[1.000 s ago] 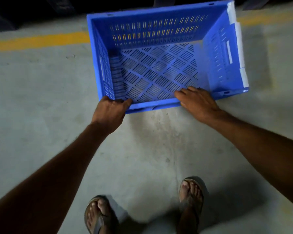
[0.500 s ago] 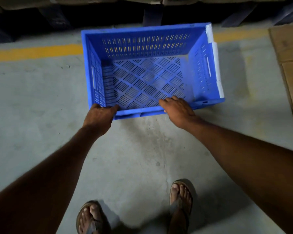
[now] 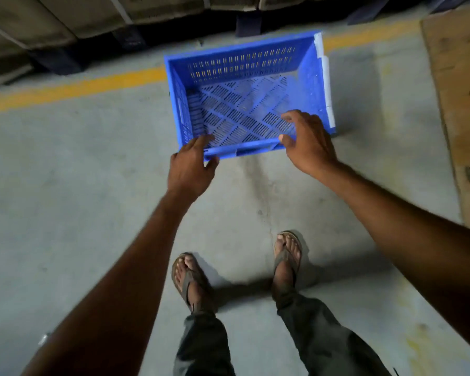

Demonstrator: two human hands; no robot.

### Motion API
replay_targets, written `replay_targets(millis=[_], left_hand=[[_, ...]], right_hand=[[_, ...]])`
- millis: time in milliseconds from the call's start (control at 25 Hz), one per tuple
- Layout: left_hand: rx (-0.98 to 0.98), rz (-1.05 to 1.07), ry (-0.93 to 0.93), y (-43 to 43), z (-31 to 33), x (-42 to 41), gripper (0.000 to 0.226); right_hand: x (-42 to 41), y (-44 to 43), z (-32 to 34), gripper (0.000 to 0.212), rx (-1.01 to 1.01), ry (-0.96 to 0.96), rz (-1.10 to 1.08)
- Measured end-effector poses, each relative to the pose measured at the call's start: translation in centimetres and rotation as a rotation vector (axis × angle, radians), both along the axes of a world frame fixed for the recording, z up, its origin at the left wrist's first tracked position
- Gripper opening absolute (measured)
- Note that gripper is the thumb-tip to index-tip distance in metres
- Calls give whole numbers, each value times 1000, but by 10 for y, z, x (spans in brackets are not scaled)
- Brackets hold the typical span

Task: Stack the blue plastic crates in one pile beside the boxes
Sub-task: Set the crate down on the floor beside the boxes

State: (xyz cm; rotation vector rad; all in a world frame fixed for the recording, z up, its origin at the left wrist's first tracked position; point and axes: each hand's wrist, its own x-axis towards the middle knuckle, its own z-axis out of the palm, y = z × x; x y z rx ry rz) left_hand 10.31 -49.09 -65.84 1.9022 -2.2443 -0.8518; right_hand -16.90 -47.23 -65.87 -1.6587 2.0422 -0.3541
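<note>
blue slotted crate (image 3: 244, 104), upright, empty, on floor

- Concrete floor (image 3: 79, 213), grey, with a yellow line (image 3: 79, 86) at 11 o'clock.
- Blue crate (image 3: 244, 104) at 12 o'clock.
- Flat cardboard (image 3: 456, 104) at 2 o'clock.
- Two sandalled feet (image 3: 187, 278) at 6 o'clock.

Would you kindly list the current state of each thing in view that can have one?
Blue slotted plastic crate: upright, empty, on the concrete floor.
Left hand: fingers spread, open, at the crate's near rim, not gripping.
Right hand: open, fingers curved above the near rim, not closed on it.
Flat brown cardboard sheet: lying flat on the floor, right of the crate, apart from it.
</note>
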Motion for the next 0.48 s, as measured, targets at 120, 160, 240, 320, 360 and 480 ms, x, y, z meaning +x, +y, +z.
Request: replay_targets(millis=[120, 160, 240, 320, 360, 480], left_hand=[[-46, 52, 91, 46, 119, -19, 42], [-87, 66, 117, 59, 155, -22, 41], [-145, 82, 177, 96, 229, -23, 40], [-168, 49, 170, 130, 297, -24, 39], [-188, 3, 150, 148, 324, -25, 39], [-260, -219, 78, 201, 389, -22, 42]], right_hand=[[3, 42, 107, 35, -37, -129, -81], [3, 57, 141, 34, -52, -164, -91], [5, 98, 215, 32, -71, -186, -85], [10, 137, 287, 32, -109, -166, -50], [12, 157, 318, 32, -114, -155, -35], [29, 224, 398, 31, -165, -126, -22]])
